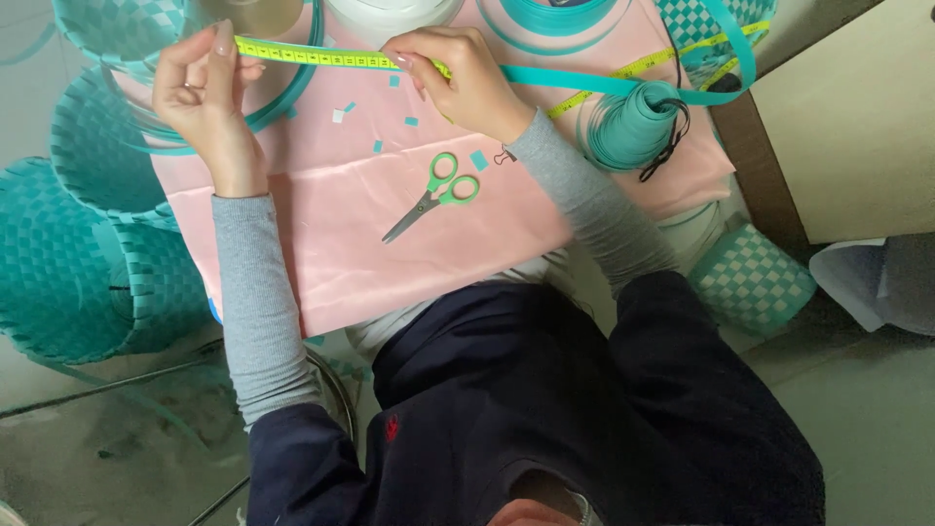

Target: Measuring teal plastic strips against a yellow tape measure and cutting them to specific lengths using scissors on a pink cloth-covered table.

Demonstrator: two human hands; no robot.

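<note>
My left hand (200, 88) pinches one end of a yellow measuring tape (312, 56) at the far left of a pink cloth (341, 195). My right hand (458, 78) pinches the tape farther right, together with a teal plastic strip (565, 80) that lies under it. The tape is stretched straight between both hands. The strip runs right to a teal coil (633, 125). Green-handled scissors (433, 195) lie shut on the cloth, nearer to me than my right hand.
Several teal woven baskets (88, 263) stand at the left, and a teal-and-white checked one (750, 278) at the right. Small teal and white offcuts (390, 122) dot the cloth. A white roll (390, 10) and a teal roll (555, 15) sit at the far edge.
</note>
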